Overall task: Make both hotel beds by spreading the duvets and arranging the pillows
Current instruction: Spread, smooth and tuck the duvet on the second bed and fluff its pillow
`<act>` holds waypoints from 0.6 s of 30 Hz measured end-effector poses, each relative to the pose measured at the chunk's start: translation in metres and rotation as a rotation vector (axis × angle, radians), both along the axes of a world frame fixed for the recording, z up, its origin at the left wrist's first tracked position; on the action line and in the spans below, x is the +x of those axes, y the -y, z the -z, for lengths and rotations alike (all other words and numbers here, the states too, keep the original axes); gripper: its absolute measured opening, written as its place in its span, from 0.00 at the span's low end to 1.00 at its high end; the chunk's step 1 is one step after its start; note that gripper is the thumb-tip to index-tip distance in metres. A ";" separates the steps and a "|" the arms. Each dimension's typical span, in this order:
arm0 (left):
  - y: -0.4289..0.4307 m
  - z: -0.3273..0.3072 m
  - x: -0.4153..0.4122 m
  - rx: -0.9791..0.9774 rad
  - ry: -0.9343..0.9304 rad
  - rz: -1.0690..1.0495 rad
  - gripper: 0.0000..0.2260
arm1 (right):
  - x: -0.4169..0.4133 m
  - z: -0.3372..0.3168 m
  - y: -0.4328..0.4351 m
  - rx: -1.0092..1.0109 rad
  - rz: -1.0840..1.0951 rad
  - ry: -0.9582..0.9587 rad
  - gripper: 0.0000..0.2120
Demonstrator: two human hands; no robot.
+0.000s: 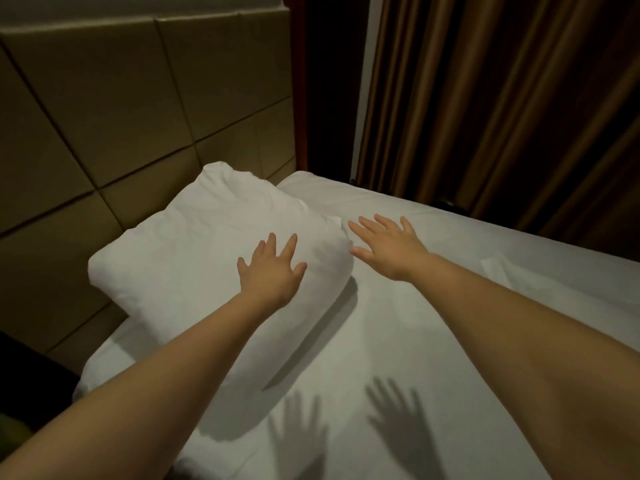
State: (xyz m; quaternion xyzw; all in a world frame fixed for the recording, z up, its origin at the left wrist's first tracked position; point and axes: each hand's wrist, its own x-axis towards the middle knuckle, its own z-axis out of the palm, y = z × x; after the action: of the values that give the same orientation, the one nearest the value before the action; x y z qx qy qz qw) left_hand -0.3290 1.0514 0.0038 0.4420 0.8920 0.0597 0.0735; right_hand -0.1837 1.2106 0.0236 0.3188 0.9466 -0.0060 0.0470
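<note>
- Pillow [194, 258], white and plump, lies at the head of the bed [433, 341], its long side running along the padded headboard [104, 116], and it sits on the left part of the mattress as we see it.
- Our left hand [272, 275] reaches out over the near right part of the pillow, palm down. Its fingers [289, 245] are straight and spread wide apart and grip nothing. We cannot tell whether the palm touches the pillowcase or hangs just above it.
- Our right hand [391, 247] is stretched out just beside the pillow's right end, over the sheet [398, 323]. It is palm down, its fingers fanned out and holding nothing, the thumb pointing toward the pillow's corner.
- Both our forearms are bare and come in from the bottom corners of the view, well apart from each other.
- Two shadows [301, 431] of spread hands fall on the sheet near the bottom edge, in front of the pillow.
- The sheet is white and mostly smooth, with a small raised crease [498, 268] near the right side of the bed.
- Behind the bed's far corner a dark reddish wooden post [299, 81] edges the headboard, and a brown pleated curtain [502, 98] hangs along the bed's far side.
</note>
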 end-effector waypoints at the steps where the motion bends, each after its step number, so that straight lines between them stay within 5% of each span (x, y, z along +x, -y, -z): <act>1: 0.000 0.000 0.008 -0.008 0.005 0.010 0.26 | 0.005 0.002 0.003 -0.006 0.002 -0.009 0.28; 10: -0.055 -0.011 0.057 -0.013 -0.021 0.261 0.27 | 0.038 0.006 0.008 -0.043 0.102 -0.075 0.28; 18: -0.128 0.017 0.172 0.025 0.058 0.626 0.27 | 0.138 0.017 0.012 -0.147 0.707 -0.199 0.26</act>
State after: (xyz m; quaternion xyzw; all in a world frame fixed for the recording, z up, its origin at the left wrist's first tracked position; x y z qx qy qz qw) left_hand -0.1568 1.1791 -0.0135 0.6940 0.7095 0.0577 0.1080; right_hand -0.0459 1.1983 0.0067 0.6196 0.7751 -0.1209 -0.0276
